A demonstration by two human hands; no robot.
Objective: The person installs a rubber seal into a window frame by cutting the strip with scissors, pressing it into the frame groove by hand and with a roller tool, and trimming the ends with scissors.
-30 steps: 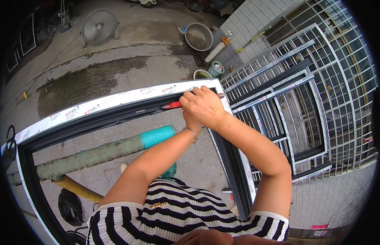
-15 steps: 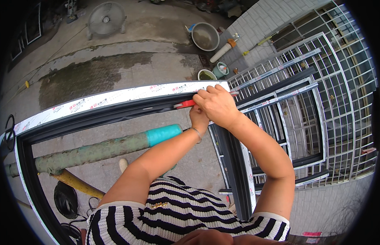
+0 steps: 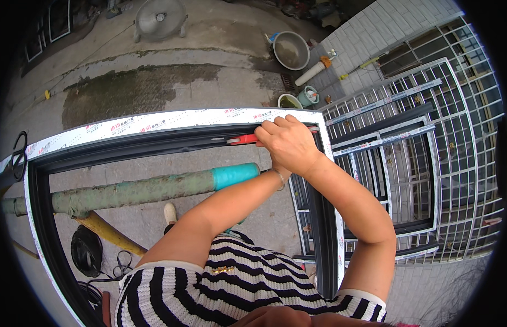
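Observation:
A large window or door frame (image 3: 182, 119), black inside and covered with white printed film on its face, stretches across in front of me. At its far right corner my right hand (image 3: 289, 143) is closed round a red roller tool (image 3: 243, 139) with a pale wheel at its left end. The tool lies along the black inner channel of the far bar. My left hand (image 3: 281, 170) is tucked under the right one at that corner; its fingers are hidden, so its grip does not show.
Below the frame runs a green post with a turquoise end (image 3: 231, 176), by a yellow leg (image 3: 109, 231). Black scissors (image 3: 19, 156) hang at the left corner. Smaller frames (image 3: 395, 185) lean on a metal grille at right. A fan (image 3: 160, 19) and metal basin (image 3: 291, 50) stand beyond.
The view has shifted, so the scene sits a little more to the right. My right hand now covers more of my left hand, whose fingers showed before. The roller stays in the same corner.

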